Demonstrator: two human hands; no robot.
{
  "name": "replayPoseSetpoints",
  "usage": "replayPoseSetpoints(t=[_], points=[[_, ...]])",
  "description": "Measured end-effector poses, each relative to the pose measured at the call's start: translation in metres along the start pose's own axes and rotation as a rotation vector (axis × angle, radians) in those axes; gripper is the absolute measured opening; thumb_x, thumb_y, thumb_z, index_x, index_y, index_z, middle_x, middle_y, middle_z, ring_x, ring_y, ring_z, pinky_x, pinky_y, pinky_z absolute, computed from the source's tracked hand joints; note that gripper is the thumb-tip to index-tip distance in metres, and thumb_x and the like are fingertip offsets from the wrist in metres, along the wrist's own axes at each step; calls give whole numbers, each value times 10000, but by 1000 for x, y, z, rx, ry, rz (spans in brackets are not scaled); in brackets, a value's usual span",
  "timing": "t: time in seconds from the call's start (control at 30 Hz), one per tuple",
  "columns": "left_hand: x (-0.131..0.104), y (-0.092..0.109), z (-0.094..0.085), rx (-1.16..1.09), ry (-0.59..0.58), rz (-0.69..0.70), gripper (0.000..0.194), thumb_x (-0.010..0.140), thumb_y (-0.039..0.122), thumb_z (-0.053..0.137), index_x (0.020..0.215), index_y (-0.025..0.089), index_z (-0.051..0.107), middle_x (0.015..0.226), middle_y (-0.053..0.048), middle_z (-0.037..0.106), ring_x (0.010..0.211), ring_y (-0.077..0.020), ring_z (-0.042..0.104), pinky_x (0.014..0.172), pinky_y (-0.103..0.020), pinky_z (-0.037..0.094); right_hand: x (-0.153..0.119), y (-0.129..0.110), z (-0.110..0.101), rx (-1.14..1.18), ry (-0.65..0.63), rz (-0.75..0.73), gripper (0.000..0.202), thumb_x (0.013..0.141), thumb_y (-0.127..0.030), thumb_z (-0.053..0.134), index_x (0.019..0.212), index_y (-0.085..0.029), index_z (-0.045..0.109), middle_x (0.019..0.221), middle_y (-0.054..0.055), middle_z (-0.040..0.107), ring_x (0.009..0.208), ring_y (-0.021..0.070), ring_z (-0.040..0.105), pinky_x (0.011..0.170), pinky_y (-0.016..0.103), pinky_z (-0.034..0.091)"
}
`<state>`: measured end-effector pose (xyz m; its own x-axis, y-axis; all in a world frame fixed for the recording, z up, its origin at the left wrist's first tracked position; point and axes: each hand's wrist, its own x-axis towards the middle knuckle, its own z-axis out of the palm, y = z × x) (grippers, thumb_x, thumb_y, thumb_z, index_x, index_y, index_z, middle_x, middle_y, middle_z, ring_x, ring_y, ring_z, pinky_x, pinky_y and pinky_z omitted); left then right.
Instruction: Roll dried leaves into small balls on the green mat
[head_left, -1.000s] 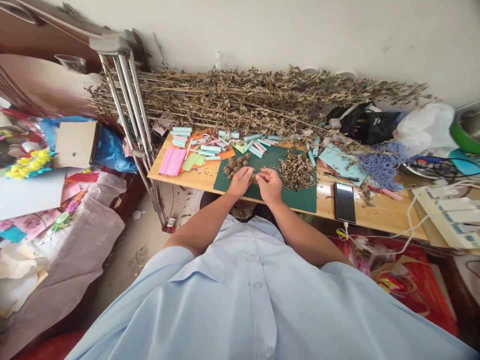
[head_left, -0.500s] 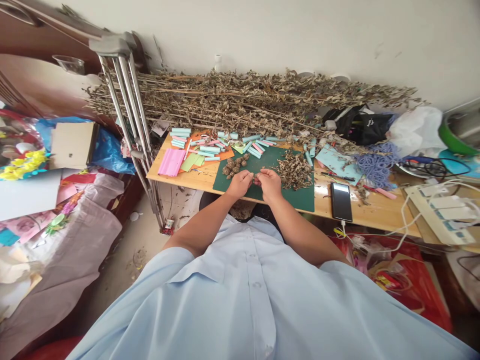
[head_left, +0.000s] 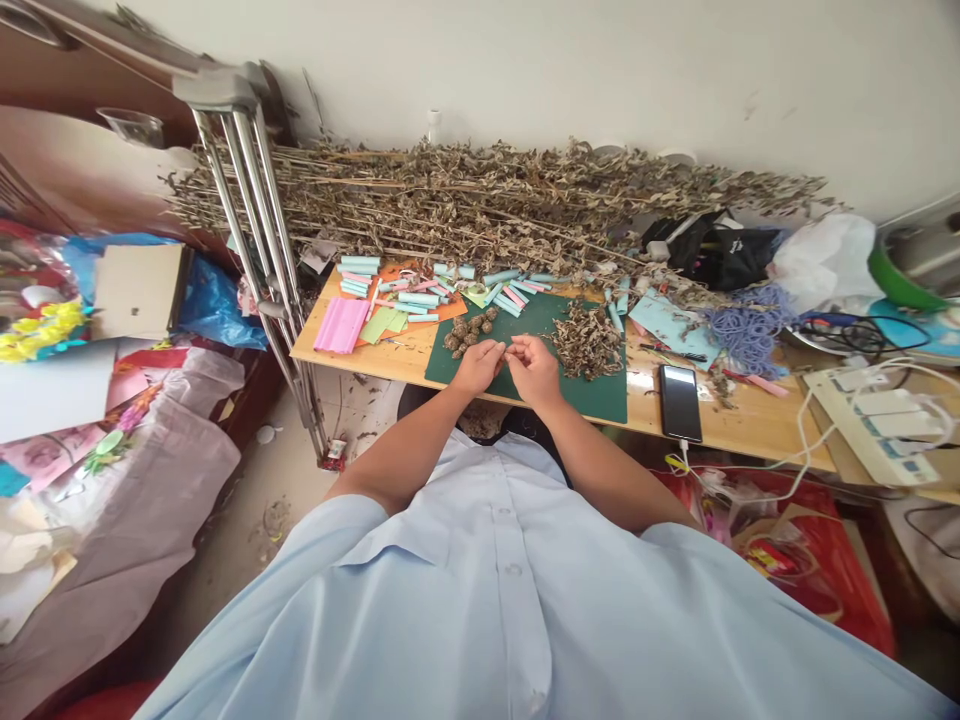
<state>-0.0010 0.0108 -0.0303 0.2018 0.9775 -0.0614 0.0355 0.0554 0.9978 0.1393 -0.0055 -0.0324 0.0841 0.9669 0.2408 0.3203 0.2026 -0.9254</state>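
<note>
Over the green cutting mat (head_left: 592,402), my left hand (head_left: 481,366) and my right hand (head_left: 534,369) meet with fingertips close together. Both hands are closed in a pinch; whatever lies between the fingers is too small and hidden to name. Just behind my left hand sits a cluster of brown balls (head_left: 469,332) that look like rolled dry leaves. To the right of my right hand lies a loose heap of dried leaves (head_left: 589,340) on the mat.
Long dried plant stalks (head_left: 450,195) lie along the wall. Blue and pink paper rolls (head_left: 420,298) and a pink paper stack (head_left: 342,325) are at left. A phone (head_left: 680,402), purple cord (head_left: 750,328) and power strip (head_left: 874,425) lie right. Metal crutches (head_left: 259,220) stand at the left edge.
My fingertips have come slightly closer together, with my right hand shifting a little left. The view has moved slightly; the balls and the leaf heap look the same.
</note>
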Motion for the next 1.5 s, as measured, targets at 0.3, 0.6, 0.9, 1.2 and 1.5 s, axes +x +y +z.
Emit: replayPoseSetpoints(t=[0.3, 0.6, 0.9, 1.2, 1.5], points=[[1, 1, -1, 25, -4, -1, 378, 936, 437, 508, 655, 185, 480, 524, 34, 483, 508, -88, 417, 520, -237, 330, 13, 16, 4, 136, 40, 145, 305, 844, -438, 647, 1037, -211, 583, 852, 43, 734, 717, 190, 721, 674, 355, 621], [4, 0, -1, -153, -107, -59, 397, 919, 526, 558, 731, 178, 525, 509, 43, 466, 447, -71, 387, 460, -228, 284, 14, 10, 0, 92, 23, 106, 321, 835, -396, 668, 1081, -201, 600, 922, 64, 760, 801, 196, 739, 780, 380, 619], [7, -3, -3, -183, -147, -86, 519, 891, 665, 553, 699, 188, 482, 486, 41, 448, 414, -68, 361, 436, -237, 254, 7, -7, -12, -356, -50, -272, 225, 910, -274, 588, 1126, -225, 632, 1040, 101, 784, 984, 261, 752, 925, 432, 590], [6, -3, -3, -157, -101, -72, 416, 920, 573, 534, 767, 186, 524, 515, 41, 478, 415, -77, 373, 431, -242, 266, 12, -3, -13, -326, -5, -209, 293, 894, -259, 587, 1184, -217, 599, 972, 66, 784, 862, 233, 751, 841, 389, 589], [9, -5, -2, -13, -58, -25, 325, 923, 441, 518, 723, 185, 508, 527, 40, 480, 497, -88, 419, 511, -239, 317, 10, -10, -16, -556, -93, -325, 204, 920, -218, 542, 1104, -218, 631, 985, 102, 783, 919, 281, 738, 844, 397, 571]])
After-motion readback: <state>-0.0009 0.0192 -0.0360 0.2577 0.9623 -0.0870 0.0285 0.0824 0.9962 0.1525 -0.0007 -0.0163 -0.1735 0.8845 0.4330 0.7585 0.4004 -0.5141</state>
